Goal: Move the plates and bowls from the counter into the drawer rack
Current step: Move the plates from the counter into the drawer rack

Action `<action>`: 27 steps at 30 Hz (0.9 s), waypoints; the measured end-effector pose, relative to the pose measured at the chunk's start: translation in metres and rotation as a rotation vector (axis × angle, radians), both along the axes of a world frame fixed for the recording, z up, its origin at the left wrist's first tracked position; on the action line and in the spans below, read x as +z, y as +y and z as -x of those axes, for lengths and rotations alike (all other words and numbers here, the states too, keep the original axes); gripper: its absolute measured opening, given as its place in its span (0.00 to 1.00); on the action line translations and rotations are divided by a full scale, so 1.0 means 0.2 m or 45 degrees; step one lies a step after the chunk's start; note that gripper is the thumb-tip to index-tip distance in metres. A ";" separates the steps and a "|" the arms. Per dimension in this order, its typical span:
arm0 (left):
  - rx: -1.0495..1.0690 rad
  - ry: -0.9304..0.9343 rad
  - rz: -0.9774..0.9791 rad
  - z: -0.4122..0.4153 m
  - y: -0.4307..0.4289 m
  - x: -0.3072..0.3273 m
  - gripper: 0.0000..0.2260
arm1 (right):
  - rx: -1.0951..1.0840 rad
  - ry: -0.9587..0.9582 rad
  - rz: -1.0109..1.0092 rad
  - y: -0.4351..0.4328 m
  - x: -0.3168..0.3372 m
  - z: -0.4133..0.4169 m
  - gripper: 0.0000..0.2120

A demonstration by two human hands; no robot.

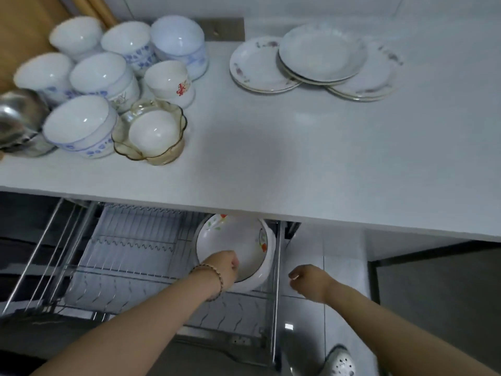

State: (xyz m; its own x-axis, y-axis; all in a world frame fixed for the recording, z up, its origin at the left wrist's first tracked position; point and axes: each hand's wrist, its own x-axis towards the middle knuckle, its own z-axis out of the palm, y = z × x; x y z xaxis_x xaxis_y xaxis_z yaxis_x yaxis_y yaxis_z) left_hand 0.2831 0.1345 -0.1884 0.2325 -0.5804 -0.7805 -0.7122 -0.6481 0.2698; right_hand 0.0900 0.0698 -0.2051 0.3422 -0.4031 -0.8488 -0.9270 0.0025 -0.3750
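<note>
A large white bowl with a flower print (238,240) stands tilted on its edge at the right end of the pulled-out wire drawer rack (130,256). My left hand (223,268), a bead bracelet on the wrist, grips that bowl's near rim. To the right of the rack, over the floor, my right hand (309,279) hangs loosely curled and holds nothing. On the white counter (271,158), several stacks of white and blue-patterned bowls (100,77) crowd the left side. Overlapping floral plates (320,61) lie at the back right.
An amber glass bowl (151,137) with a white bowl inside sits at the front of the bowl group. A steel bowl (19,118) is at the counter's left edge. The rack's rows of wire slots left of the big bowl hold nothing. A slipper (340,362) shows on the tiled floor.
</note>
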 end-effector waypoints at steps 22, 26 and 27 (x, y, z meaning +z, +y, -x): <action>-0.065 0.475 0.360 1.96 -1.59 0.73 0.08 | -0.940 -0.054 0.535 -1.34 0.86 1.85 0.15; -0.179 0.543 0.275 2.17 -1.93 0.61 0.15 | -1.265 -0.008 0.492 -1.53 0.76 2.10 0.15; -0.169 0.562 0.246 2.22 -2.02 0.59 0.17 | -1.360 0.014 0.496 -1.57 0.74 2.16 0.15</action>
